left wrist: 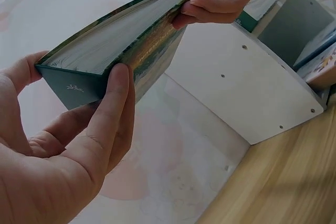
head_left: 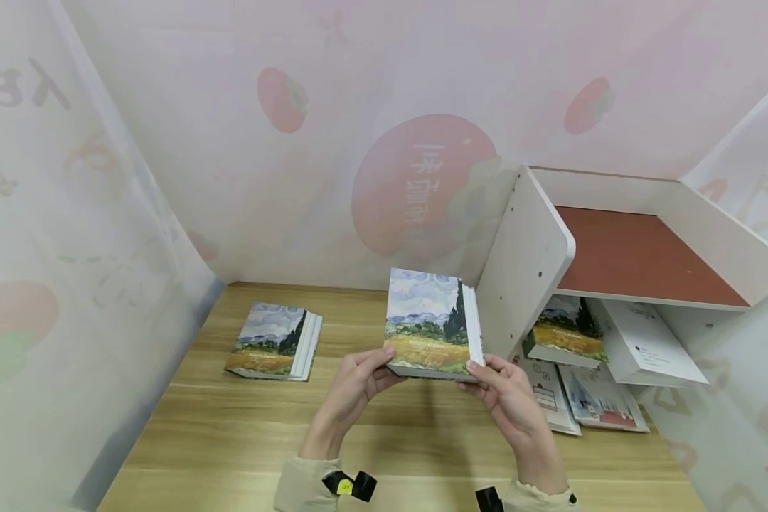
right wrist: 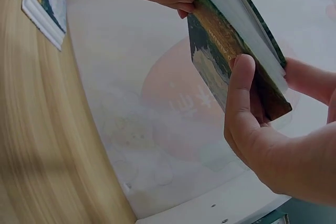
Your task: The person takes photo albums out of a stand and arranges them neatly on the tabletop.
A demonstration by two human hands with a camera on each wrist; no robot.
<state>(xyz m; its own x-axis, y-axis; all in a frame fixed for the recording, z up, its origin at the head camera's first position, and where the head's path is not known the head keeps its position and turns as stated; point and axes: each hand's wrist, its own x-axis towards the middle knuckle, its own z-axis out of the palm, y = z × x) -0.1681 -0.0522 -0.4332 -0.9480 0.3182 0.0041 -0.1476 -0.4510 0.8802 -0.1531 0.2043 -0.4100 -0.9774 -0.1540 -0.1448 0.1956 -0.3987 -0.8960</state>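
Observation:
A thick hardcover book [head_left: 429,320] with a painted landscape cover is held up over the table, its cover toward the head camera. My left hand [head_left: 361,384] grips its lower left corner, thumb on the front; in the left wrist view the fingers close around the dark green spine [left wrist: 73,85]. On the lower right corner, my right hand [head_left: 508,398] pinches the book between thumb and fingers. The white page edges show along its right side. A second book [head_left: 272,341] with the same cover lies flat on the table to the left.
At the right stands a white shelf unit [head_left: 528,263] with a reddish-brown top board [head_left: 646,252]. Under that board are another landscape-cover book [head_left: 566,331], a white box-like item [head_left: 656,345] and flat printed booklets [head_left: 601,398]. Printed curtains surround the wooden table [head_left: 230,441].

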